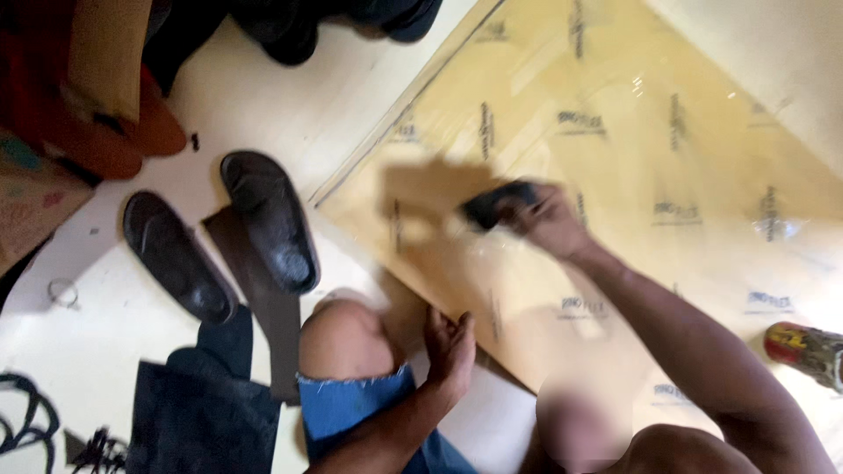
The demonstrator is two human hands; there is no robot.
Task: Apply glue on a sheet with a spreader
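Yellow sheet (632, 175) is lying across the centre and right of the frame, long axis running lower left to upper right. Right hand (549, 219), at centre, is gripping a dark block (496, 204) pressed on the sheet. Left hand (450, 347), lower centre, fingers spread, is bracing the sheet's near edge. Two black sandals (219, 233) are sitting at left.

Bare arms, frayed blue denim shorts (356, 404)
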